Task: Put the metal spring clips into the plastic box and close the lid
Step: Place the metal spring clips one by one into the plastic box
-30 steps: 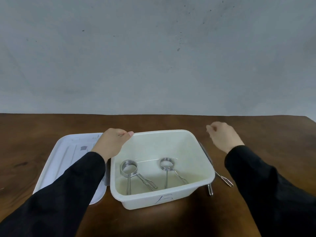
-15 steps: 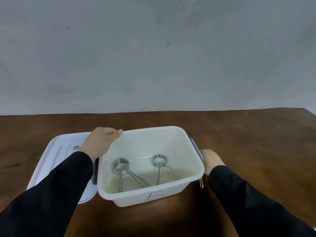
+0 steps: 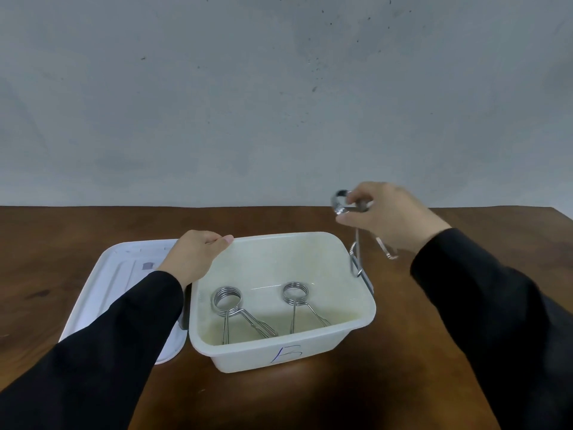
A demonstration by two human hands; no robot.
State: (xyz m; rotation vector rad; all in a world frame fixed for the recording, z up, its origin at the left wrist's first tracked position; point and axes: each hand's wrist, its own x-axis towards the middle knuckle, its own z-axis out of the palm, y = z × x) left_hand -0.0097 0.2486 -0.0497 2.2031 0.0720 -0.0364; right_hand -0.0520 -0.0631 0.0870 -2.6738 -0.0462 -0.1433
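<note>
A white plastic box (image 3: 288, 352) stands open on the brown table, marked with blue pen on its front wall. Two metal spring clips lie inside it, one on the left (image 3: 231, 308) and one on the right (image 3: 297, 297). My left hand (image 3: 193, 254) grips the box's far left rim. My right hand (image 3: 387, 217) is raised above and just right of the box's far right corner, pinching a third spring clip (image 3: 341, 201) by its coil, its legs hanging down. The white lid (image 3: 102, 293) lies flat to the left of the box.
The brown wooden table (image 3: 434, 383) runs to a far edge against a grey wall (image 3: 279, 88). A grey latch handle (image 3: 366, 280) sits on the box's right side. My black sleeves cross the lower corners of the view.
My right hand went down to the table beside the box's right side, took the spring clip lying there, and has lifted it up above the box's right corner. My left hand stayed on the rim.
</note>
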